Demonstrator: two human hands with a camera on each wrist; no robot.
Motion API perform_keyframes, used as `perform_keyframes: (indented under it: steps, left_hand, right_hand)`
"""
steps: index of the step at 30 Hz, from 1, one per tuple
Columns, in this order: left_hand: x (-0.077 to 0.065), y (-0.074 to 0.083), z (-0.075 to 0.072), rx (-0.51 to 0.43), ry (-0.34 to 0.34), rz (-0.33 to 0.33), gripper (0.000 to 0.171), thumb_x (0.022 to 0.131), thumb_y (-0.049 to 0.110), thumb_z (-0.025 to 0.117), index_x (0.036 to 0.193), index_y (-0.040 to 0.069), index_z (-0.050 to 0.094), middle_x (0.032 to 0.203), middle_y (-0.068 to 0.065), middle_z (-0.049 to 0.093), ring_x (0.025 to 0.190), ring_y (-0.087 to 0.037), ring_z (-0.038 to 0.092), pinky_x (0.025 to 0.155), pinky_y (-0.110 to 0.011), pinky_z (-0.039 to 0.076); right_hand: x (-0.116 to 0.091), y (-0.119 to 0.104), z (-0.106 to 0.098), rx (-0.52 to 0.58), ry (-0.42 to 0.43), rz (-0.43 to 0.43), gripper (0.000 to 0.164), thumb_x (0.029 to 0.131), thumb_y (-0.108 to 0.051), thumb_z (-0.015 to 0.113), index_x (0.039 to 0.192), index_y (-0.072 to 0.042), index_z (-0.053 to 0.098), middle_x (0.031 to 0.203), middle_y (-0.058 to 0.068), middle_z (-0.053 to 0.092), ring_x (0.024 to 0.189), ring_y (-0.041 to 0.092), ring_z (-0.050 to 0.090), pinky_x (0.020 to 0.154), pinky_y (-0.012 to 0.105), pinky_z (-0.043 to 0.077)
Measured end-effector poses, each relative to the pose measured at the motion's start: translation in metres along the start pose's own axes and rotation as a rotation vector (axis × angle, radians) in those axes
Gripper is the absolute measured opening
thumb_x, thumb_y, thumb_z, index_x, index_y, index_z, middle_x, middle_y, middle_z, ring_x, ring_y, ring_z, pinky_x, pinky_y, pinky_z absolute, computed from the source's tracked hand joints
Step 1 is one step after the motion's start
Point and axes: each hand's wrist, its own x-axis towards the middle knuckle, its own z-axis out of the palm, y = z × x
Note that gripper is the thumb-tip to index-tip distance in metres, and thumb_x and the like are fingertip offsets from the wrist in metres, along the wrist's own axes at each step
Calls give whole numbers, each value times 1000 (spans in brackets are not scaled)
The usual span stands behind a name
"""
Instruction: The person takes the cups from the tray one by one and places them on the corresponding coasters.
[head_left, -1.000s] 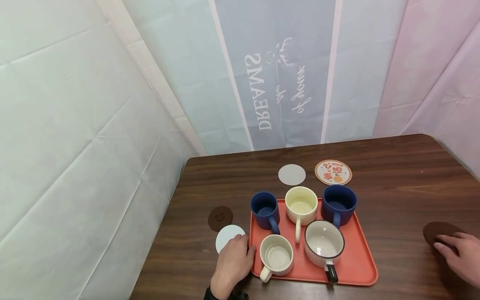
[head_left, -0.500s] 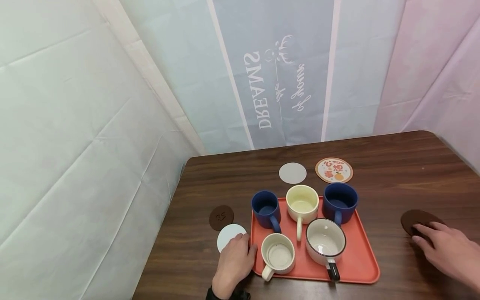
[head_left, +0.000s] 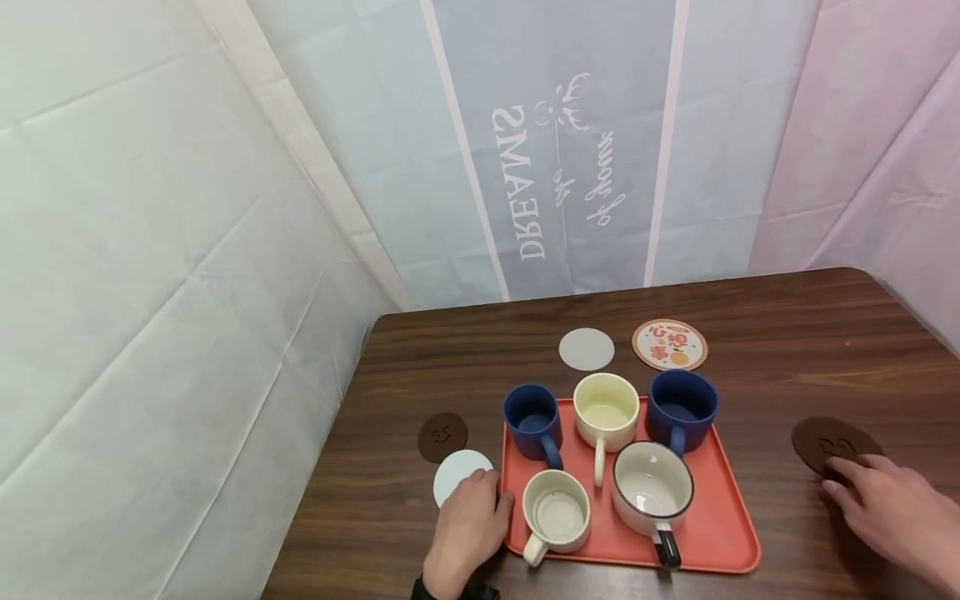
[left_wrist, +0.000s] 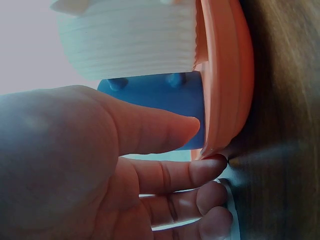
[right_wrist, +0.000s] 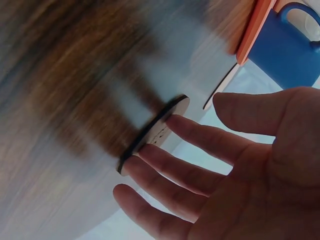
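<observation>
My right hand (head_left: pixel 888 510) rests its fingertips on a round dark brown coaster (head_left: pixel 821 437) with a cut-out face, flat on the table right of the tray. In the right wrist view its fingers are extended over the coaster (right_wrist: pixel 162 127), thumb apart. My left hand (head_left: pixel 467 521) lies at the left edge of the orange-red tray (head_left: pixel 716 537). Its index fingertip touches the tray rim (left_wrist: pixel 227 100) in the left wrist view; other fingertips rest on a white round coaster (head_left: pixel 453 475). A ribbed cream mug (head_left: pixel 557 510) stands on the tray beside this hand.
The tray also holds a small blue mug (head_left: pixel 525 421), a pale yellow mug (head_left: pixel 604 408), a larger blue mug (head_left: pixel 678 404) and a black-rimmed white mug (head_left: pixel 651 487). Behind lie a white coaster (head_left: pixel 587 349) and a printed coaster (head_left: pixel 669 344). A smaller brown coaster (head_left: pixel 442 437) lies left.
The right hand and the brown coaster under its fingertips have slid left, closer to the tray. More of the coaster's face now shows. The left hand has stayed at the tray.
</observation>
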Motion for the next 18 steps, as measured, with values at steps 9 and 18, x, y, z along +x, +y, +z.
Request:
perform_keyframes:
  steps: [9,18]
  left_hand:
    - [1,2,-2,7,-21,-24,18,98,25,71,99,7,73,80,1,56,75,-22,62,67,-43,53]
    - [2,0,1,2,-22,-11,17,98,25,71,97,8,73,79,1,56,73,-21,62,65,-42,52]
  right_hand:
    - [1,2,4,25,-14,6,40,95,-12,73,116,20,61,112,48,52,100,68,53,81,74,45]
    - [-2,5,3,64,54,-51,33,93,-6,71,113,19,64,113,49,54,100,68,56,80,74,46]
